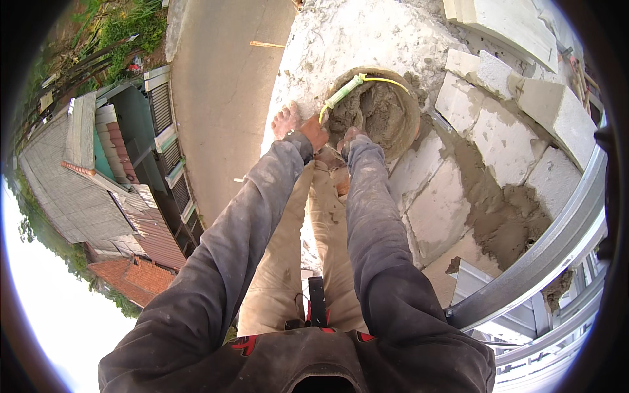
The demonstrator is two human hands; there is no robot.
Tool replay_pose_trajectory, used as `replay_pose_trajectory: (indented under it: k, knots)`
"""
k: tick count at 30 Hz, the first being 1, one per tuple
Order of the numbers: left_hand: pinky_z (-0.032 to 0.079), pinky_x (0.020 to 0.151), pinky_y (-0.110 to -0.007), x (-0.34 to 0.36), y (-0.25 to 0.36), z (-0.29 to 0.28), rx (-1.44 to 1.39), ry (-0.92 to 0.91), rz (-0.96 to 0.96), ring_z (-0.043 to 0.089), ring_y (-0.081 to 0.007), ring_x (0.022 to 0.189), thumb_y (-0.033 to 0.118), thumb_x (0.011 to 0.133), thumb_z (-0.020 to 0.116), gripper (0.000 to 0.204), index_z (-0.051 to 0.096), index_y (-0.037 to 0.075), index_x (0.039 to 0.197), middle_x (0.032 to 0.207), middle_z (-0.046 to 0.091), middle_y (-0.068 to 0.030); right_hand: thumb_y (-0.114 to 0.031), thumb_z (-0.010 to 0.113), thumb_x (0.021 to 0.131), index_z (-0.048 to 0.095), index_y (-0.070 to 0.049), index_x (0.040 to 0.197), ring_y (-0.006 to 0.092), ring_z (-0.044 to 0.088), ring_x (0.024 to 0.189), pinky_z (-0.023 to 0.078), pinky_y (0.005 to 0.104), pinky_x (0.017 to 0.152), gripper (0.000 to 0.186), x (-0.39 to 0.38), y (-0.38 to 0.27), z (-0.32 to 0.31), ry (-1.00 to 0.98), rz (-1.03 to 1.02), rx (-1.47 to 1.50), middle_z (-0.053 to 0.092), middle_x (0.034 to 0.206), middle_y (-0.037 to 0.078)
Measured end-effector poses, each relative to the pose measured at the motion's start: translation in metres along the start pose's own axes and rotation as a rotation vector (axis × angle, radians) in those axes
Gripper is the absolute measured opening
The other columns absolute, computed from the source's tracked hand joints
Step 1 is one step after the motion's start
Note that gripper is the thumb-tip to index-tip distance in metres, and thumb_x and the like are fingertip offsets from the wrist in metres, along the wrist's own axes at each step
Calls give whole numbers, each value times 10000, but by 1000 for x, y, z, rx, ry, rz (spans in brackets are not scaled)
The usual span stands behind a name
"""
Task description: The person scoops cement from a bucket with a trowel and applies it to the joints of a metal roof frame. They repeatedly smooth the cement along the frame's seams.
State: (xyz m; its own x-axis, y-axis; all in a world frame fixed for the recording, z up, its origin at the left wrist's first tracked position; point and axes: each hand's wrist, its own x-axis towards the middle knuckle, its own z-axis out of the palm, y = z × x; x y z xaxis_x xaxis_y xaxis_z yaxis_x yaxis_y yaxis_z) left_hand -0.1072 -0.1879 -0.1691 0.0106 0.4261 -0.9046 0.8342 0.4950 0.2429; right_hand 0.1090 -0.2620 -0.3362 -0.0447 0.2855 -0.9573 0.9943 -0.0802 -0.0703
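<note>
A round bucket full of wet grey mortar stands in front of my feet. Its yellow wire handle with a pale green grip lies across the top. My left hand is closed at the bucket's near left rim, by the lower end of the handle. Close beside it, my right hand is closed on the near rim, its fingers partly hidden by the sleeve and the mortar. Both arms reach straight down in dusty grey sleeves.
My bare left foot is near the ledge's left edge, beside a drop to the road. At right lie pale blocks with spread mortar between them. A metal beam curves along the lower right. Houses stand below left.
</note>
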Motion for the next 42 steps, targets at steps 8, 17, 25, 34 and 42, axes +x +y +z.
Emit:
replay_pose_trajectory:
  k: [8,17,25,34,42]
  knots:
    - [253,1073,-490,29,-30,40,189,150,-115,307,-392,1314,401,684,602,685,490,249,1343,1422,345,-225,-245,472,927,578,-94,982,220,569,888,468,398,733,192,-73,-46,-64,10,-2,-29,575,897,97]
    - [296,1046,-505,25,-31,44,177,313,-42,382,-423,1238,370,701,686,959,221,-82,1408,1331,376,-297,-267,502,911,598,-122,1036,217,556,987,463,371,800,213,-76,-16,-50,-51,73,45,592,990,101]
    - [291,1047,-497,25,-29,47,151,297,-42,366,-427,1244,411,712,631,901,267,-38,1404,1345,373,-280,-286,529,898,616,-146,1084,214,544,1075,459,346,860,248,-116,-32,-49,-67,50,-121,607,1072,104]
    - [344,978,-526,35,-38,57,155,372,-70,421,-441,1159,370,744,640,877,249,-89,1381,1258,414,-291,-310,539,894,627,-143,1143,214,530,1171,437,316,946,313,-84,-42,-40,-257,-297,-513,617,1172,103]
    - [311,1027,-528,10,-17,30,145,314,27,385,-460,1219,392,747,647,915,223,-100,1392,1308,385,-314,-289,520,924,560,-242,1246,228,519,1189,433,380,963,328,-105,-43,-54,-73,-349,-661,556,1283,56]
